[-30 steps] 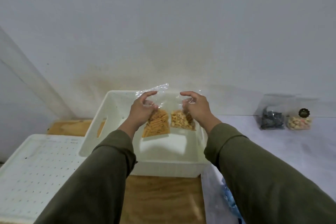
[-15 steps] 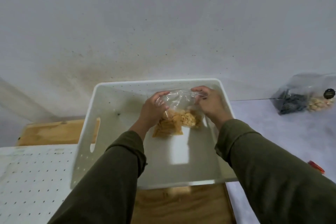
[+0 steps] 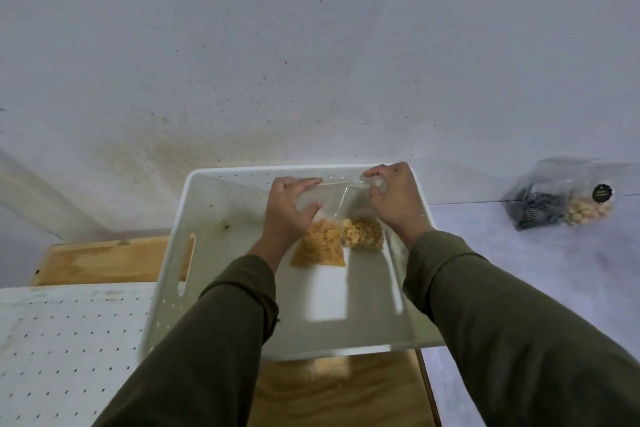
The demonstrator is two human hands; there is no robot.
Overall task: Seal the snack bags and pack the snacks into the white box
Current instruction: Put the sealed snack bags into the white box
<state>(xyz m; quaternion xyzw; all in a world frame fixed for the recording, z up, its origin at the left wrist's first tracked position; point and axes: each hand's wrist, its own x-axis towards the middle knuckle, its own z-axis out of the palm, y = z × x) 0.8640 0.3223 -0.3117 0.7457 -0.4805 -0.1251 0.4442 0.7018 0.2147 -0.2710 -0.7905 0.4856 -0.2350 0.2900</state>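
Inside the white box (image 3: 221,218), a rectangular tub of smooth plastic with rounded corners, pinprick holes in its walls and a slot handle cut in the left side, lies a clear, crinkly snack bag (image 3: 332,215) split in two pockets. Orange ridged tubes (image 3: 320,246) in the left pocket, pale knobbly nuggets (image 3: 362,236) in the right, both heaped at the near end toward the box floor. Left hand (image 3: 289,208) gripping the bag's left upper part, thumb below and fingers along the top strip. Right hand (image 3: 394,199) pinching the upper right corner with curled fingers, close against the far wall of the box. Film drawn taut and glossy between the two, a diagonal crease running through it. Olive sleeves of soft matte cloth down both forearms. Under the box, a wooden board (image 3: 104,260) with visible grain; to the left, a flat white perforated panel (image 3: 62,340). Well apart on the right, on a pale lilac surface (image 3: 554,270), another clear bag (image 3: 561,201) standing with dark pieces and pale round ones, a round black label on its front. Behind, a rough grey wall (image 3: 311,62), speckled and stained.
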